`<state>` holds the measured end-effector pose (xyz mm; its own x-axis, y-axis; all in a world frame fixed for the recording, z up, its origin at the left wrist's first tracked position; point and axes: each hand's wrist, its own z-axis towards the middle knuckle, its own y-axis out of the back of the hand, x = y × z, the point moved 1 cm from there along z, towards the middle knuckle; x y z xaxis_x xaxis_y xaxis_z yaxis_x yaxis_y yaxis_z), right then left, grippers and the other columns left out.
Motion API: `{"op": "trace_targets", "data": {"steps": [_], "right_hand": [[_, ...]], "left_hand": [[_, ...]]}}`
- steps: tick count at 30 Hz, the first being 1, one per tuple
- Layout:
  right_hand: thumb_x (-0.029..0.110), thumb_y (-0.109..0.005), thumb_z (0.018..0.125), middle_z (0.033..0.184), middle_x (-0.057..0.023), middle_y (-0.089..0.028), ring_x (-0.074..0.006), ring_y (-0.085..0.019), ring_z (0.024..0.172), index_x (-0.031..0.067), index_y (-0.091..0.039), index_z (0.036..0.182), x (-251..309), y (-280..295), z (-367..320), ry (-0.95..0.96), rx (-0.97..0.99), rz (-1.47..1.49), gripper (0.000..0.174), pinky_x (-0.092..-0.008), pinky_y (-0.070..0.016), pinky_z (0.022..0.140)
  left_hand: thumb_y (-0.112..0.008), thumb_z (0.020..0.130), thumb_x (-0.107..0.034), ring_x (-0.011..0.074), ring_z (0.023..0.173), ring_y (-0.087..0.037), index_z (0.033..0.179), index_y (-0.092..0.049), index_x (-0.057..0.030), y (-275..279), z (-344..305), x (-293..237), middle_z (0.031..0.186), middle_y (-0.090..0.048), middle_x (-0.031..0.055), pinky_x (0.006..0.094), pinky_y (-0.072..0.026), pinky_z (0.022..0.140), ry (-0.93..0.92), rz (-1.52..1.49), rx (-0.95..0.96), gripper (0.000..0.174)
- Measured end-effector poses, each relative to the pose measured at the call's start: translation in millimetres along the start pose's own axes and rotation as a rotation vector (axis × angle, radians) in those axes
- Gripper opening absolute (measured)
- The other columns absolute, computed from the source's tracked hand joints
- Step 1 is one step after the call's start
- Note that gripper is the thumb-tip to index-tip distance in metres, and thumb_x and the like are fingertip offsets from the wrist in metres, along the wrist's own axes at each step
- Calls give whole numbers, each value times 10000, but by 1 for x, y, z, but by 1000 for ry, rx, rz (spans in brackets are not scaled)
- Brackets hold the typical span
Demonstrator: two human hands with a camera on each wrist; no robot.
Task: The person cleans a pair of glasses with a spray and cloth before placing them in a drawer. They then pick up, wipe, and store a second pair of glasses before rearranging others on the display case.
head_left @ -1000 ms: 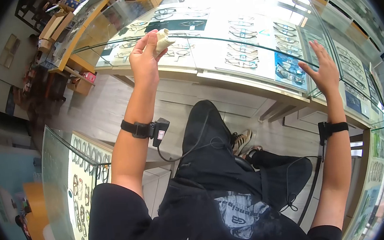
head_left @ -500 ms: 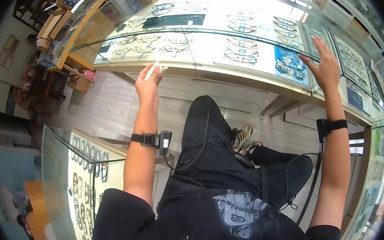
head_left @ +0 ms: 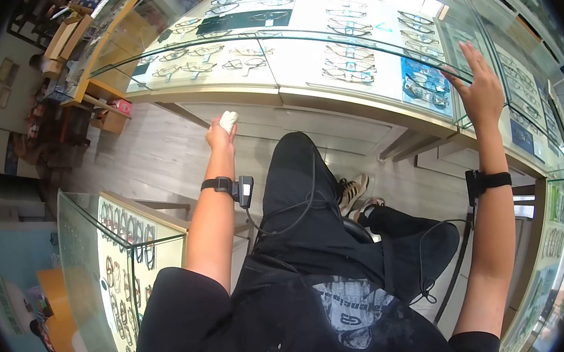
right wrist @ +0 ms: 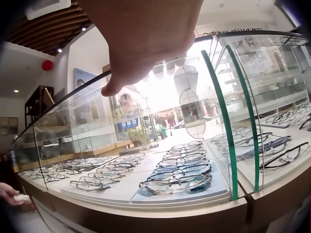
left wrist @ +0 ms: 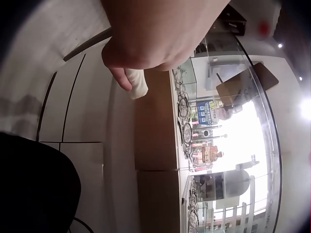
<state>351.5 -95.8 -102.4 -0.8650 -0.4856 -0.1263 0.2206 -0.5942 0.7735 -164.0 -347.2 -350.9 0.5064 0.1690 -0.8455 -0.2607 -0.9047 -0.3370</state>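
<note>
Clearly, we see the left hand pinching a bunched white cloth between thumb and fingers, with part of the cloth sticking out past the fingertips. The cloth is at the near side of the long display case, left of the person's knees and over the floor, apart from the case's wooden front. We find the right hand spread, fingers straight and thumb set apart, at the top edge of the glass near the right end of the case; how firmly it rests there, we cannot tell.

Just left of that hand, under the glass, we see a blue mat bearing several pairs of glasses. Farther left, more glasses lie in rows on the white shelf. Near us on the left stands a second glass case, also filled with frames. Black straps circle both wrists, and a pair of striped shoes shows below the dark trousers.
</note>
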Motion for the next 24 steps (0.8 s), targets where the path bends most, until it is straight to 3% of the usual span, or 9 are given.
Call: {"op": "trace_targets", "data": {"steps": [1, 3, 4, 6, 9, 15, 24], "right_hand": [[631, -730, 832, 1473, -40, -612, -271, -606, 1314, 201, -618, 1428, 1, 1, 0, -2, -9, 9, 743, -374, -531, 1010], [624, -736, 829, 1463, -40, -621, -267, -615, 1303, 200, -623, 1424, 0, 1, 0, -8, -16, 12, 739, -370, -535, 1003], [628, -735, 828, 1458, -42, -625, -268, -614, 1305, 199, -627, 1419, 0, 0, 0, 3, -31, 8, 739, -372, -535, 1004], [633, -734, 827, 1453, -44, -629, -269, -612, 1306, 198, -632, 1415, 0, 0, -1, 13, -43, 1, 738, -374, -534, 1005], [636, -736, 822, 1444, -42, -636, -268, -614, 1305, 197, -639, 1407, 0, 0, 0, 13, -49, -1, 738, -375, -534, 1006], [636, -745, 811, 1448, -38, -634, -263, -603, 1321, 202, -636, 1410, -2, 0, 0, 1, -61, 34, 748, -376, -522, 1027], [623, -755, 807, 1468, -19, -619, -259, -572, 1363, 213, -616, 1431, -2, -2, 0, -4, -30, 8, 759, -382, -514, 1045]], "left_hand": [[-475, 1110, -360, 326, 1171, -662, 1437, -474, 23, 0, 5, 3, 1343, -619, 207, 444, -563, 1002, 8, 4, -1, 503], [-600, 960, -680, 323, 1235, -610, 1498, -355, 73, -10, 10, 1, 1400, -564, 216, 445, -473, 1079, 108, 89, -46, 958], [-600, 960, -680, 323, 1235, -610, 1498, -355, 73, -16, 12, 0, 1400, -564, 216, 445, -473, 1079, 112, 93, -44, 958], [-699, 766, -835, 303, 1253, -579, 1519, -270, 117, -23, 24, 0, 1419, -528, 214, 419, -409, 1118, 149, 116, 111, 1287], [-748, 757, -780, 286, 1202, -599, 1507, -312, 110, -42, 44, -5, 1378, -551, 200, 414, -441, 1090, 235, 153, 181, 1243], [-778, 766, -672, 257, 1175, -608, 1456, -413, 58, -52, 46, -5, 1335, -579, 159, 394, -493, 1014, 233, 183, 143, 1069], [-754, 750, -687, 206, 1121, -612, 1373, -529, -49, -51, 48, -4, 1261, -621, 93, 355, -498, 980, 230, 199, 158, 919]]}}
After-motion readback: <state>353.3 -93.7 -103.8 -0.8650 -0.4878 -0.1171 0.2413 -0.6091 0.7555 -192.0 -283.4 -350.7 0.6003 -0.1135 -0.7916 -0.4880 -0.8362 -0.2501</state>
